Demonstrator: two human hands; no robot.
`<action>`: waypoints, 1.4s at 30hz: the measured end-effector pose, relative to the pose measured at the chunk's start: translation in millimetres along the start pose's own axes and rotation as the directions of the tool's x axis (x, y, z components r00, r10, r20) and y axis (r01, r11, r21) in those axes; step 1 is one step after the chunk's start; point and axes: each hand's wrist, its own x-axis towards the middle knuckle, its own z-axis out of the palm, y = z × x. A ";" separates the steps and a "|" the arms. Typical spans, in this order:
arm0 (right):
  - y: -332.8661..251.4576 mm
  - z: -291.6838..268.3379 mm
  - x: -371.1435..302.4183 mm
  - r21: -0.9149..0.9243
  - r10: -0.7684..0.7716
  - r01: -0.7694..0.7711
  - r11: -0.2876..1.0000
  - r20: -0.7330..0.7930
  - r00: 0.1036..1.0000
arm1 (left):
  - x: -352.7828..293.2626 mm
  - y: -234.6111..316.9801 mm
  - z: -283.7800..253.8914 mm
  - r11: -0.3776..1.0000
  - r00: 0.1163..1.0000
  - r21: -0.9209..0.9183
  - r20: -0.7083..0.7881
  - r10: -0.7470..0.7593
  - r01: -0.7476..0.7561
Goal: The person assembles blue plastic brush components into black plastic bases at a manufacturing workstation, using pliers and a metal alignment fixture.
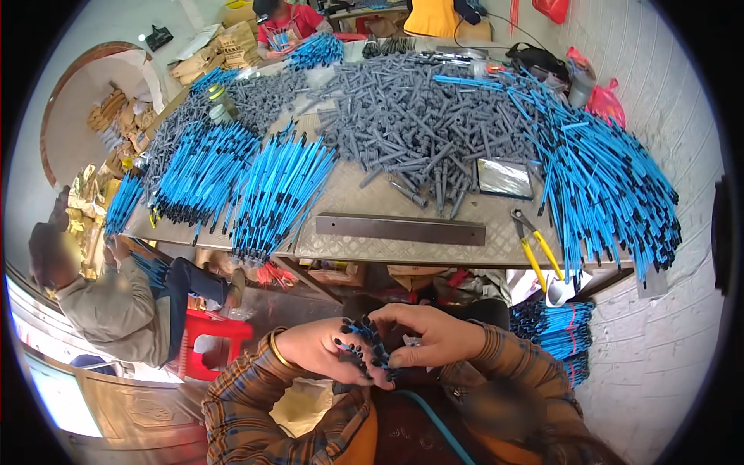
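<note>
In front of my body, both hands are closed round a bundle of thin rods [363, 335], seen nearly end-on with its black tips facing up. My left hand [310, 346] grips the bundle from the left, its thumb and fingers round the side. From the right, my right hand [435, 335] curls its fingers over the bundle, thumb pressed near the tips. A small shiny bit [411, 340] shows inside the right hand's curl; its kind cannot be made out. The rods' lower lengths are hidden by my hands.
A dark metal bar [400, 229] lies along the table's front edge. Yellow-handled pincers [536, 246] lie right of it. Blue rods [283, 190] are piled left, more blue rods [604, 186] right. Grey plastic pieces [434, 116] heap behind. A seated co-worker [116, 302] is at left.
</note>
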 end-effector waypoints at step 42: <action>-31.3 -5.2 6.8 -0.760 -0.510 0.166 0.629 -0.241 0.826 | 12.3 -32.8 18.5 0.880 0.890 -0.436 -0.303 -0.342 0.190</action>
